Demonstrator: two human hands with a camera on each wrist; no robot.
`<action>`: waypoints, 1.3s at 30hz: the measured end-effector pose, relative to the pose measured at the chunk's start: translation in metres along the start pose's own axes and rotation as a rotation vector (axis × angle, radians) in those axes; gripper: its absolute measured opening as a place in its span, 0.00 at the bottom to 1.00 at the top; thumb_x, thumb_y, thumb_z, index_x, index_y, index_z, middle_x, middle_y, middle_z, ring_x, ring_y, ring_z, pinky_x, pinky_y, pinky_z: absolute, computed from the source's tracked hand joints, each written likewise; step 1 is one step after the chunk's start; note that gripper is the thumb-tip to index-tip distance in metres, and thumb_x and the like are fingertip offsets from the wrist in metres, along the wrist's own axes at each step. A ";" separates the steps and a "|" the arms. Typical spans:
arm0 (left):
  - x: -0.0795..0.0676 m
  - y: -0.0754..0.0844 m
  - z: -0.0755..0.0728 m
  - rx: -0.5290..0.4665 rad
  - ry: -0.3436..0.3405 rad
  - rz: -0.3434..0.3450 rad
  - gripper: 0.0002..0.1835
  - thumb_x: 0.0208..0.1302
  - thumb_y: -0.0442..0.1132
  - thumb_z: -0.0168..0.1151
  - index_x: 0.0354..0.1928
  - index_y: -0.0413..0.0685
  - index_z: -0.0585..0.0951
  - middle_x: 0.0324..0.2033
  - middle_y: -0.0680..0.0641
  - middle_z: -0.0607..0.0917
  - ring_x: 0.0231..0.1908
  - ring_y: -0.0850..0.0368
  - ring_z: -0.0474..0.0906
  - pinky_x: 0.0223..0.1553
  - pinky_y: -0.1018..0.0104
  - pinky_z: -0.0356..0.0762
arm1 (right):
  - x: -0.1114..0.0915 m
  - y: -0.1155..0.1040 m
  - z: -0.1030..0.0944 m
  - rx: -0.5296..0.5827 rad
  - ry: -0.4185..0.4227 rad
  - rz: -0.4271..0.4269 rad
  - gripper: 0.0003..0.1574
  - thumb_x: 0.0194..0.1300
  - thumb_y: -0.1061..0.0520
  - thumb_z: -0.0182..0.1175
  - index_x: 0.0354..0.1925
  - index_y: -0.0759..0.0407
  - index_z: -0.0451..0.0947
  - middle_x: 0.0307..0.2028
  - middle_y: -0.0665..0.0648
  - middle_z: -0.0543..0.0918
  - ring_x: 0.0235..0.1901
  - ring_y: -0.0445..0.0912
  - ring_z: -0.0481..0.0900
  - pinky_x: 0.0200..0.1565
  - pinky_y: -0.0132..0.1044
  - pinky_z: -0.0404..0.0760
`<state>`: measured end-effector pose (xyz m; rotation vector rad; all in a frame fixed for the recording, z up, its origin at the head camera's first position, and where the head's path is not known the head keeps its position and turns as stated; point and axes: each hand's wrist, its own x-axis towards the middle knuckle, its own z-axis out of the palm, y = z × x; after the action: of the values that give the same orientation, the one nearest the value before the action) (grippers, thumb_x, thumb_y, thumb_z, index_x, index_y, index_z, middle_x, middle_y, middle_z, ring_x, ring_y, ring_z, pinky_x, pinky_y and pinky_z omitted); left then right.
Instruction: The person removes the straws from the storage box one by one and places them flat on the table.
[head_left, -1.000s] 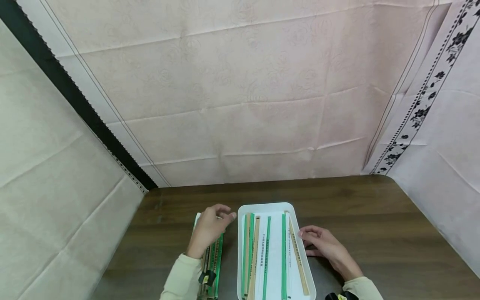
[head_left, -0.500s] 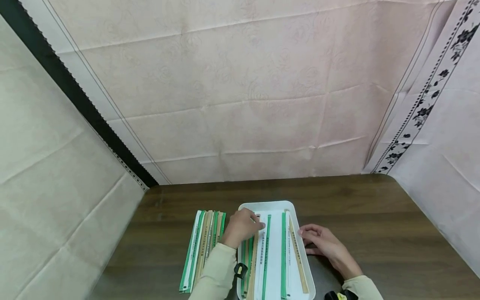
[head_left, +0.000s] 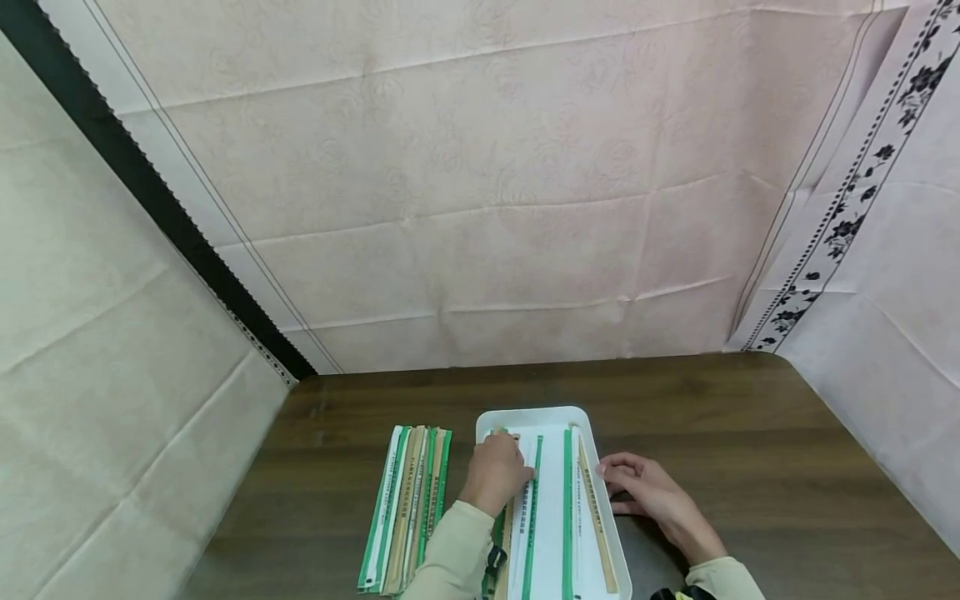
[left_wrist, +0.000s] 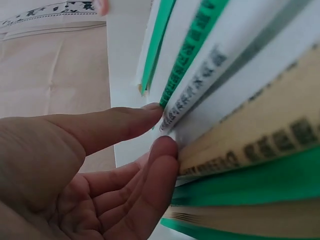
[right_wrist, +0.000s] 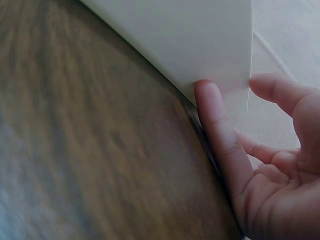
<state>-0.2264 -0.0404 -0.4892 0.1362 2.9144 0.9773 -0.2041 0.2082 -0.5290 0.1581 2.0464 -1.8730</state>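
In the head view a white tray point(head_left: 624, 575) holds several thin books, spines up, in white, green and tan. My left hand point(head_left: 495, 473) is over its left half. In the left wrist view, the thumb and a fingertip lie on opposite sides of the end of a white book point(left_wrist: 197, 85) with dark lettering, pinching it. A green book point(left_wrist: 187, 55) lies on the thumb side, a tan book point(left_wrist: 270, 132) on the other. My right hand point(head_left: 651, 498) rests at the tray's right side. Fingers point(right_wrist: 212, 102) touch its outer wall and rim, mostly straight.
A row of several green, tan and white books point(head_left: 408, 508) stands on the brown wooden table point(head_left: 300, 517), left of the tray. Pale patterned cloth point(head_left: 480, 192) hangs behind and along both sides.
My left hand has moved right, from above the row of books outside to the books within the tray, and then lowered onto them. My right hand stays at the tray's side.
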 end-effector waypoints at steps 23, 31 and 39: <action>-0.001 -0.011 -0.043 -0.451 -0.067 0.009 0.06 0.71 0.38 0.70 0.38 0.42 0.89 0.28 0.49 0.88 0.29 0.50 0.86 0.32 0.56 0.86 | 0.000 0.000 -0.001 0.008 0.009 0.022 0.34 0.76 0.47 0.65 0.66 0.71 0.72 0.46 0.57 0.87 0.43 0.48 0.85 0.43 0.43 0.89; -0.005 -0.031 -0.068 -0.697 -0.133 -0.017 0.12 0.76 0.35 0.64 0.51 0.31 0.86 0.37 0.42 0.89 0.35 0.54 0.86 0.39 0.62 0.89 | 0.000 -0.001 0.003 0.013 -0.007 0.015 0.34 0.76 0.48 0.64 0.66 0.72 0.72 0.46 0.57 0.87 0.44 0.47 0.84 0.44 0.43 0.89; -0.011 -0.061 -0.094 -0.760 -0.137 -0.102 0.16 0.77 0.34 0.62 0.58 0.28 0.81 0.42 0.39 0.88 0.34 0.59 0.87 0.40 0.64 0.89 | 0.000 -0.002 0.003 0.007 0.036 0.045 0.33 0.76 0.47 0.65 0.65 0.71 0.73 0.46 0.57 0.87 0.43 0.48 0.85 0.44 0.44 0.89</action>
<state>-0.2277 -0.1461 -0.4513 0.0085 2.2085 1.8643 -0.2044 0.2054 -0.5276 0.2394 2.0433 -1.8629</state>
